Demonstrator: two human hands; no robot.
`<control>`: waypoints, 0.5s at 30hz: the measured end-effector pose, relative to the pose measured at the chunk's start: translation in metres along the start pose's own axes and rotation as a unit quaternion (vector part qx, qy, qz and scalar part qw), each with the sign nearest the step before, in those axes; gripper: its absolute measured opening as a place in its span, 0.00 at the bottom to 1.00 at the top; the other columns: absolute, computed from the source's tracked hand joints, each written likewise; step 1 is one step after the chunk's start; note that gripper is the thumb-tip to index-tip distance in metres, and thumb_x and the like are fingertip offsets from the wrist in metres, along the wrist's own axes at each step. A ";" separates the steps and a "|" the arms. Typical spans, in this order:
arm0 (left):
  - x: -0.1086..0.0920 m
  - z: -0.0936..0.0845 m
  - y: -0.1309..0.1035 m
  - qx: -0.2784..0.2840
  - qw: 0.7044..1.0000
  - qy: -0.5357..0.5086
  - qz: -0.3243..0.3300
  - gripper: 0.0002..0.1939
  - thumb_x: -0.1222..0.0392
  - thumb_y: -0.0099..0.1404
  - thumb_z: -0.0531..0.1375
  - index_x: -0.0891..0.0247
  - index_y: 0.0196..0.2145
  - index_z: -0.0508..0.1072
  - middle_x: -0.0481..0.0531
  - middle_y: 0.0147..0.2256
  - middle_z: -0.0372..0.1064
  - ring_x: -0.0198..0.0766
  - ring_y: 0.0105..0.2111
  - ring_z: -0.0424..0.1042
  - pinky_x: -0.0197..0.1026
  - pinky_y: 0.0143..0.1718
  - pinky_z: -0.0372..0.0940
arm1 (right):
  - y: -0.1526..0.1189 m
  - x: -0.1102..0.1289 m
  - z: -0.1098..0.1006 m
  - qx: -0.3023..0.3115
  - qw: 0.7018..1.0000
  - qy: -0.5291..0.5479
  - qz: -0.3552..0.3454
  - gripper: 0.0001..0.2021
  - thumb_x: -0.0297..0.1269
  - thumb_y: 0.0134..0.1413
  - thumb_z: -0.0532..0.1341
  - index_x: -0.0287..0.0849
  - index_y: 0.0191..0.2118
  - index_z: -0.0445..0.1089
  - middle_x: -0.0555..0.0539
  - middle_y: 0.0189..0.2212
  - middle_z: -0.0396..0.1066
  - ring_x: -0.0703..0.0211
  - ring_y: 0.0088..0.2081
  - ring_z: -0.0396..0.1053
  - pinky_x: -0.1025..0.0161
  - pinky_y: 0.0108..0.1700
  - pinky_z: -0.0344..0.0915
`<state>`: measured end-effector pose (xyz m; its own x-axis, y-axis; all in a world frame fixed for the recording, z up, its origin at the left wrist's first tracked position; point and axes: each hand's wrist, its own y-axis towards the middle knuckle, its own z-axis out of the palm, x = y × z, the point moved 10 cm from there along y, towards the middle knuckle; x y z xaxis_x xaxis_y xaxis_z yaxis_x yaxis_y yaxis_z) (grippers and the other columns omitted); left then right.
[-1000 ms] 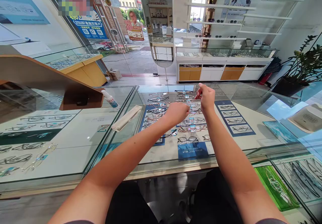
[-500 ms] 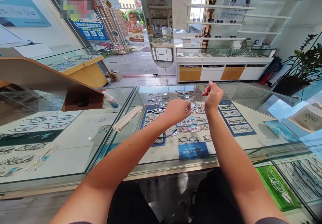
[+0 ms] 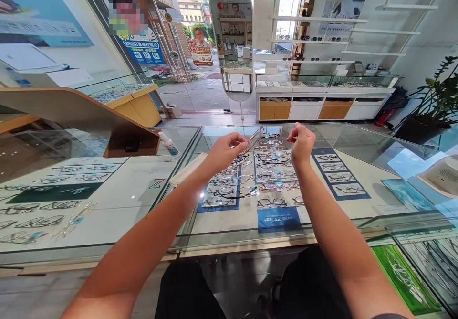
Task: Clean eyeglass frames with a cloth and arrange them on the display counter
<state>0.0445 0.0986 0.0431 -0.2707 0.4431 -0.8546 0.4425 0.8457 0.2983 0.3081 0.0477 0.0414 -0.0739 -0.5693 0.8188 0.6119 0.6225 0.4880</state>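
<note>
My left hand (image 3: 226,151) pinches a thin-rimmed pair of glasses (image 3: 255,135), held tilted above the glass counter. Over the counter's right part, my right hand (image 3: 301,141) is closed, its fingers curled; whatever it may hold is too small to make out. Beneath both hands, rows of glasses lie inside the display case, among them a dark pair (image 3: 272,202) just behind a blue card (image 3: 279,219). A folded pale cloth (image 3: 187,169) lies on the glass to the left of my left hand.
A white bottle (image 3: 168,143) stands at the left beside a brown wooden stand (image 3: 132,140). An oval mirror (image 3: 232,37) rises beyond the counter. A white device (image 3: 442,172) sits at the right, near a potted plant (image 3: 422,113).
My left hand has moved left, away from my right hand, and the glasses in its fingers now show clearly. My right hand stays nearly in place. The whole view has shifted slightly.
</note>
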 end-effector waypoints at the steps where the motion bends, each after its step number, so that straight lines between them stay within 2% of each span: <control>1: 0.009 -0.002 -0.004 -0.006 0.999 -0.034 -0.014 0.15 0.46 0.67 0.66 0.61 0.39 0.76 0.57 0.43 0.81 0.40 0.41 0.77 0.45 0.45 0.70 | -0.003 -0.001 0.005 0.013 1.000 -0.001 0.002 0.26 0.54 0.62 0.62 0.47 0.18 0.61 0.51 0.19 0.61 0.61 0.25 0.60 0.61 0.32 0.65; 6: 0.042 0.002 -0.023 -0.043 0.975 -0.197 -0.093 0.21 0.42 0.64 0.70 0.61 0.40 0.72 0.58 0.48 0.81 0.44 0.49 0.81 0.45 0.47 0.73 | -0.028 -0.007 0.042 0.128 0.991 -0.022 0.022 0.21 0.49 0.59 0.62 0.46 0.19 0.65 0.51 0.20 0.64 0.60 0.27 0.64 0.61 0.34 0.67; 9: 0.048 0.011 -0.025 -0.024 0.959 -0.260 -0.111 0.22 0.42 0.64 0.72 0.60 0.40 0.69 0.59 0.52 0.81 0.45 0.52 0.81 0.45 0.51 0.73 | -0.048 -0.017 0.065 0.207 0.975 0.000 0.077 0.14 0.46 0.56 0.64 0.45 0.24 0.68 0.51 0.23 0.67 0.60 0.30 0.69 0.60 0.37 0.71; 12: 0.050 0.021 -0.026 0.003 0.947 -0.299 -0.118 0.22 0.43 0.65 0.72 0.59 0.40 0.67 0.59 0.54 0.82 0.45 0.55 0.81 0.46 0.54 0.72 | -0.061 -0.022 0.078 0.258 0.962 -0.006 0.093 0.08 0.39 0.49 0.68 0.45 0.31 0.69 0.52 0.29 0.70 0.60 0.34 0.70 0.61 0.40 0.70; 15: 0.053 0.029 -0.028 0.026 0.940 -0.316 -0.126 0.22 0.42 0.66 0.72 0.58 0.40 0.67 0.58 0.55 0.82 0.46 0.58 0.79 0.46 0.55 0.70 | -0.067 -0.023 0.081 0.275 0.958 -0.005 0.085 0.12 0.33 0.43 0.67 0.47 0.36 0.66 0.53 0.33 0.70 0.60 0.37 0.71 0.61 0.41 0.67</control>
<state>0.0422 0.0896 -0.0228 0.1830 -0.0480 -0.9819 0.4788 0.8767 0.0463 0.2052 0.0631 0.0142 -0.0202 -0.4310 0.9021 0.1084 0.8960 0.4306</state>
